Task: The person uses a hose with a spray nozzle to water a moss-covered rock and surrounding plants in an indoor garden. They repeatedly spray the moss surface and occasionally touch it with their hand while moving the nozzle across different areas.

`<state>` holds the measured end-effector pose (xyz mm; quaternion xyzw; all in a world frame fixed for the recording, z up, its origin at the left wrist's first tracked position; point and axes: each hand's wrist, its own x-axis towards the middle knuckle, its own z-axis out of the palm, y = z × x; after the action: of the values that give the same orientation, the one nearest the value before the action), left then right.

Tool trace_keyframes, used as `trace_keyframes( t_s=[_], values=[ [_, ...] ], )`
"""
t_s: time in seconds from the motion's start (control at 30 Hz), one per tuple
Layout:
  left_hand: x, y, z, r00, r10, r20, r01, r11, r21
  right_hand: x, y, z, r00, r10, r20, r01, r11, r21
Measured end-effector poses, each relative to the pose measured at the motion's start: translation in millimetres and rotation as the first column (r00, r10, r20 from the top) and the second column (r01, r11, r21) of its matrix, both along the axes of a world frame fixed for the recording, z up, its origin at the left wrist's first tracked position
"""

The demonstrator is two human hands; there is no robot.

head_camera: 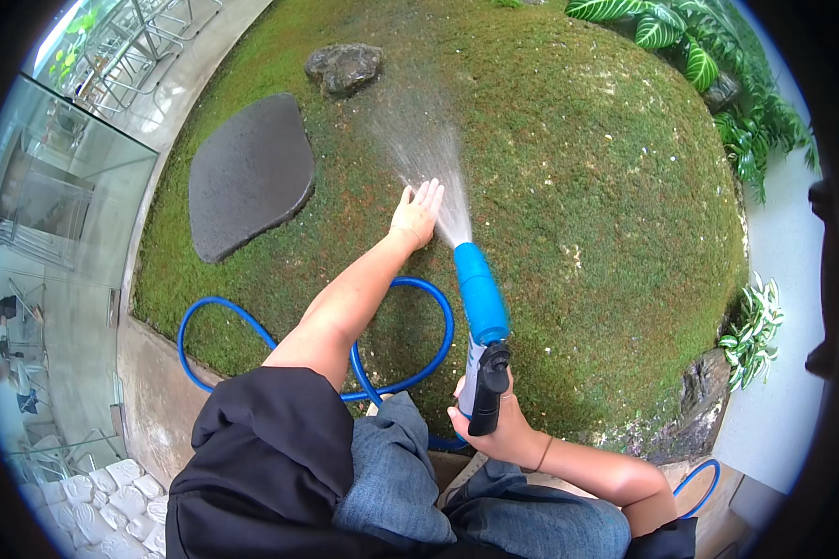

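My right hand (507,426) is wrapped around the handle of a blue, grey and black hose spray gun (481,293). From its blue nozzle a fan of water (430,140) shoots away over a mossy mound (566,209). Stretched forward, my left hand (419,209) has its fingers extended at the left edge of the spray and holds nothing; whether the water touches it I cannot tell. A blue garden hose (451,321) lies in loops on the moss under my left forearm and passes near my knees.
A flat dark stepping stone (252,175) and a rough rock (344,68) sit in the moss. Leafy plants (748,126) and a wet rock (703,405) border a white wall (776,279) at right. Glass panels (63,182) stand left, with people seen behind them.
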<state>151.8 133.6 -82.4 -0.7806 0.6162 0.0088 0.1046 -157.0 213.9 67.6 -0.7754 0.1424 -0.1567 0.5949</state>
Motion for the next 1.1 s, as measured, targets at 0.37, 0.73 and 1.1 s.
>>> trace_keyframes(
  t_s=[0.37,0.73,1.1],
  values=[
    [-3.5,3.5,-0.5,0.996,-0.008,0.084,0.011,0.999,-0.035,-11.0,11.6,-11.1,0.98,0.199,-0.004,-0.198,0.971,-0.131],
    [-2.4,3.3,-0.5,0.997,-0.007,0.072,0.006,1.0,0.023,-12.1,12.7,-8.5,0.975,0.221,-0.006,-0.219,0.96,-0.172],
    [-1.9,2.9,-0.2,0.997,-0.008,0.081,0.005,1.0,0.028,-13.3,13.8,-11.0,0.971,0.236,-0.042,-0.24,0.956,-0.167]
  ],
)
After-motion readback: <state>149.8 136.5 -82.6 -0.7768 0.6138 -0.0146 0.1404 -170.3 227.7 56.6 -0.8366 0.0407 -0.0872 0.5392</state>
